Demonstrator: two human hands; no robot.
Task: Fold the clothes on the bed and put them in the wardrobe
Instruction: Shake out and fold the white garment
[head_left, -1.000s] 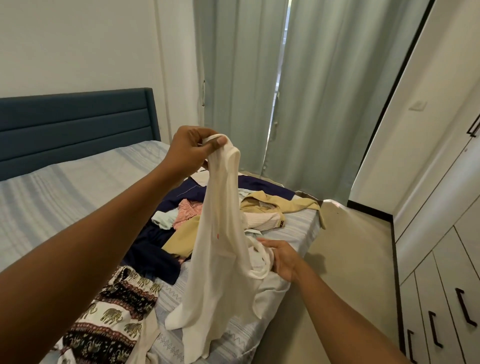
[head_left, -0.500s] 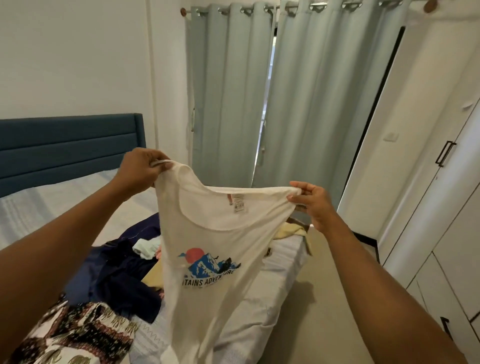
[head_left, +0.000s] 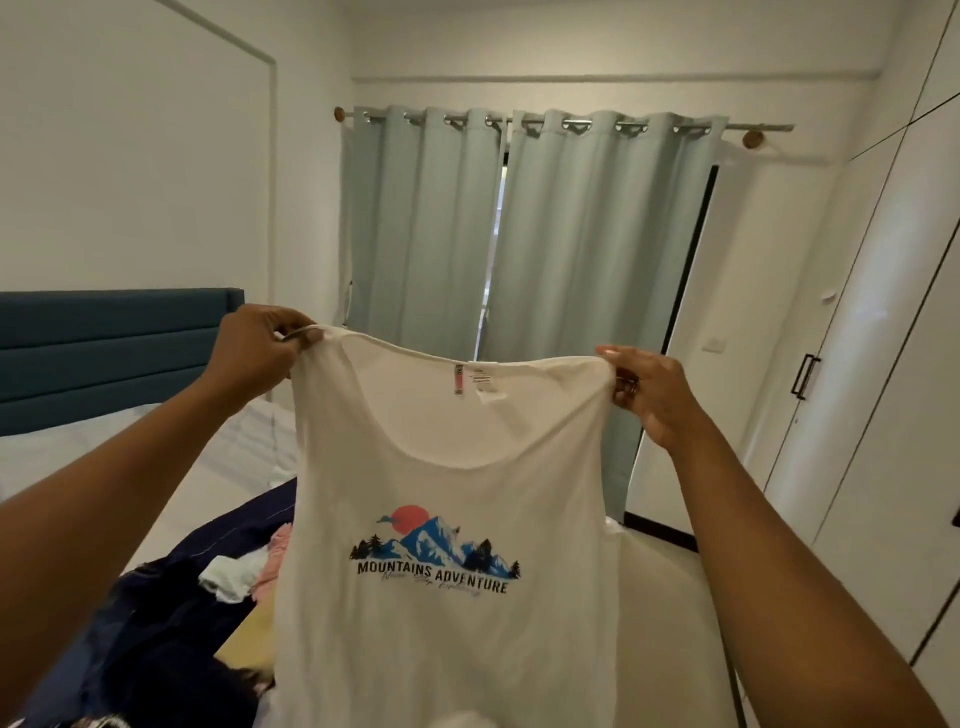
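You are holding the top (head_left: 447, 649) up by its shoulders, left hand (head_left: 260, 353) and right hand (head_left: 647, 397) each in a pinching grip; it is hanging flat, ready for folding.

I'm holding the white tank top (head_left: 447, 467) up in front of me, left hand (head_left: 260, 353) pinching one shoulder strap, right hand (head_left: 644, 395) pinching the other. It hangs spread and flat, print facing me: blue mountains, red sun, "MOUNTAINS ADVENTURE". Behind it on the bed (head_left: 104, 467) lies the unfolded heap: navy garment (head_left: 208, 551), pink piece (head_left: 275, 561), pale crumpled piece (head_left: 228, 577), yellow cloth (head_left: 249, 644). The white wardrobe (head_left: 883, 364) stands on my right, doors closed.
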